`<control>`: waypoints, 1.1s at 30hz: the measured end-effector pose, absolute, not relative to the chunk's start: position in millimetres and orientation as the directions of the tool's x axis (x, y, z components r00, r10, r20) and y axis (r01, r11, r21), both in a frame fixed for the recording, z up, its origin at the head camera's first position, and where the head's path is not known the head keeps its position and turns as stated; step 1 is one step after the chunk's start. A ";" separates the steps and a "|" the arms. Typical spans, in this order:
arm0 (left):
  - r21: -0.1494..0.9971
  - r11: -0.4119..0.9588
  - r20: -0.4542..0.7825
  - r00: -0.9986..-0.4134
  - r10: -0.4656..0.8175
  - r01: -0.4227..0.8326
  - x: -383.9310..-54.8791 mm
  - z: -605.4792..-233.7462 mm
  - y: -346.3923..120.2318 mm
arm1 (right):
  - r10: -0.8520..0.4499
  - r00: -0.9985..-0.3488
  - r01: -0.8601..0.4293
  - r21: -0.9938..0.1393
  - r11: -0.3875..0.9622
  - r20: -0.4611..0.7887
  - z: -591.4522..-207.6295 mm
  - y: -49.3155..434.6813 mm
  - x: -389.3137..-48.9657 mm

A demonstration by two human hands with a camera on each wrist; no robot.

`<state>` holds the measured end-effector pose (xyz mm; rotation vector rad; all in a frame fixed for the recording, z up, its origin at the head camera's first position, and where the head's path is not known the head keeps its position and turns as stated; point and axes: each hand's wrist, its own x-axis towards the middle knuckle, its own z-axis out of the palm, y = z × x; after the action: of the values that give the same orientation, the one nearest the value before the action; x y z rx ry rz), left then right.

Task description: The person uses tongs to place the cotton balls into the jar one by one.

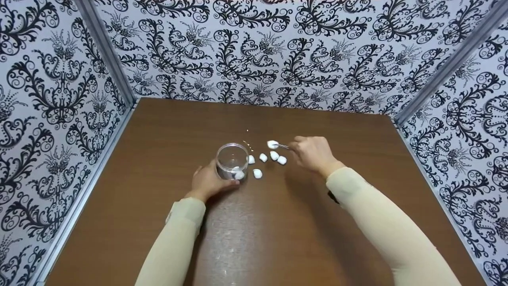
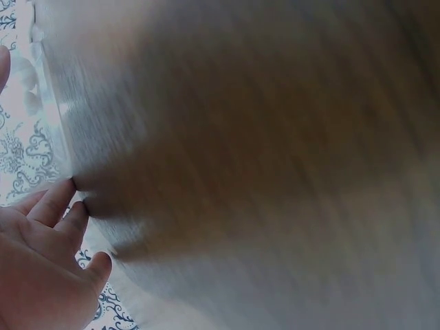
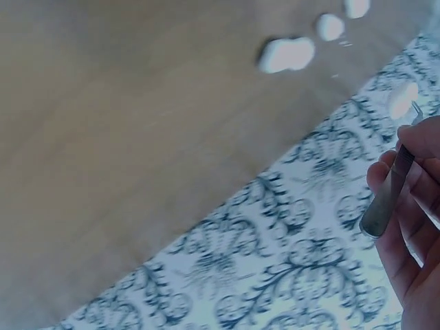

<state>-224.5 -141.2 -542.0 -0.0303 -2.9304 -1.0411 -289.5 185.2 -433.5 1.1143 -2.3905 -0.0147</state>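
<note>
My left hand [image 1: 210, 180] holds a clear round jar [image 1: 231, 159] from its left and near side, thumb across the front. White cotton balls [image 1: 239, 174] lie inside the jar, near its bottom. In the left wrist view the fingertips [image 2: 72, 184] reach down to the tabletop. My right hand [image 1: 315, 154] pinches metal tweezers [image 3: 386, 199] between thumb and fingers. At their tips is one cotton ball [image 1: 272, 144], to the right of the jar and beyond the loose ones. Several cotton balls [image 1: 258, 173] lie on the table between the jar and my right hand.
The brown wooden table [image 1: 270, 238] stretches out on all sides of the hands. Small pale specks [image 1: 248, 145] lie just beyond the jar. Patterned walls [image 1: 262, 51] with grey corner posts stand at the back and both sides.
</note>
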 end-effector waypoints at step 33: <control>0.613 0.790 0.055 -0.998 -0.007 0.028 -224.5 -541.1 -139.9 | -0.812 -0.425 -0.808 0.238 0.540 0.399 -442.0 102.2 -271.7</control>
<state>-224.5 -139.9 -541.1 -0.0178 -2.9204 -1.0011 -271.7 102.2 -442.0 1.3135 -2.3113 -0.0136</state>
